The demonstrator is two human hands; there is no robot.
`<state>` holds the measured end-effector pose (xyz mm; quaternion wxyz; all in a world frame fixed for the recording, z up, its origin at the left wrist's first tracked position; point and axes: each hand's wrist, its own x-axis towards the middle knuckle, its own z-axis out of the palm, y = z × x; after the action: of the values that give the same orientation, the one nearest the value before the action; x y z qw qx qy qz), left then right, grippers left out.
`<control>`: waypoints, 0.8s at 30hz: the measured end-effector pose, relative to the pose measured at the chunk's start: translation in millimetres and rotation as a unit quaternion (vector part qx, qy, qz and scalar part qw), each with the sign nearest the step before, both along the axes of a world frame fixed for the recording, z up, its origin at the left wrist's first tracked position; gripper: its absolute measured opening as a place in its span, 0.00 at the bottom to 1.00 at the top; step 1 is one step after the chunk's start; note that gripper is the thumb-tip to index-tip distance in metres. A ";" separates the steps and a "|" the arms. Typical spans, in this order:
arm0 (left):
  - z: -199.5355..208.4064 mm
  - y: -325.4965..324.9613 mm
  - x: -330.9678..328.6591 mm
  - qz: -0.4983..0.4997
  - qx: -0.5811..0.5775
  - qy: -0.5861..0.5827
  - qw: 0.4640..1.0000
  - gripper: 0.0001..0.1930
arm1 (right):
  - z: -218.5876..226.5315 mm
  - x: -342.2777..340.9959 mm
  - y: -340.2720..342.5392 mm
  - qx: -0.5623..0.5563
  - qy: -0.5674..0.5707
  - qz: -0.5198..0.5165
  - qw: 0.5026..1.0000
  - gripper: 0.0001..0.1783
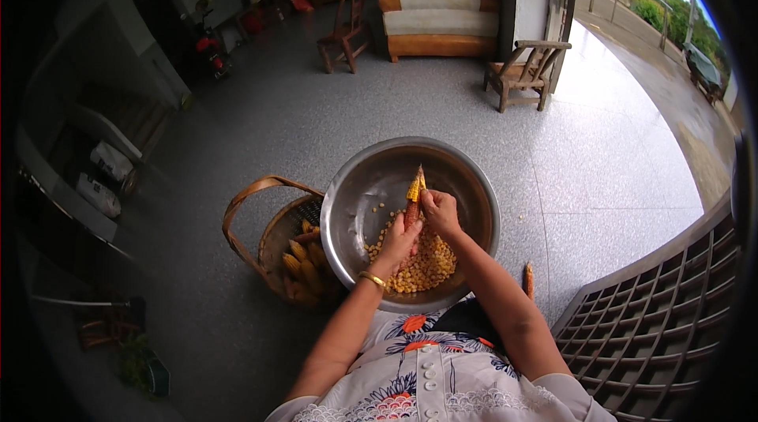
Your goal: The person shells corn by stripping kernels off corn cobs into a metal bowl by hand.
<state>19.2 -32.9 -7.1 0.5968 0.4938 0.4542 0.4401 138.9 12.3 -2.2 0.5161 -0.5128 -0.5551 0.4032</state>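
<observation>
A dim room with a speckled grey floor (260,126) opened at the right onto bright daylight; a cushioned wooden seat (442,23) stood at the back, a wooden chair (344,37) just left of it, a low wooden chair (519,78) by the doorway, and a red motorbike (212,55) in the shadows far left. Nearer, a wide steel basin (355,189) sat directly in front of the person; over it, both hands were closed on one partly stripped corn cob (413,190). Its long axis ran away from the person, tip outermost and leaning slightly right; the left hand (403,239) gripped the bare, reddish lower length, while the right hand (440,211) pressed its bent fingers against the right side of the upper end; the yellow kernels left on the cob lay up near the tip, beyond the left grip, so the right hand was the nearer one to them. Loose kernels (430,268) covered the basin's near part; a handled wicker basket (275,245) of yellow cobs (294,266) stood just beside the basin, to the left; a single reddish cob (529,283) lay on the floor to the right, near a dark lattice panel (655,303).
</observation>
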 end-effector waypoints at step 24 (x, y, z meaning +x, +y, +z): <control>-5.0 4.2 -2.8 0.120 0.237 0.375 0.888 0.14 | -3.1 -2.9 -2.0 0.124 -0.111 -0.094 0.982 0.07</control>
<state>16.4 -28.7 -12.1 0.1897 0.6905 0.5824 0.3848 136.0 10.3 -5.3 0.5461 -0.5363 -0.6041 0.2218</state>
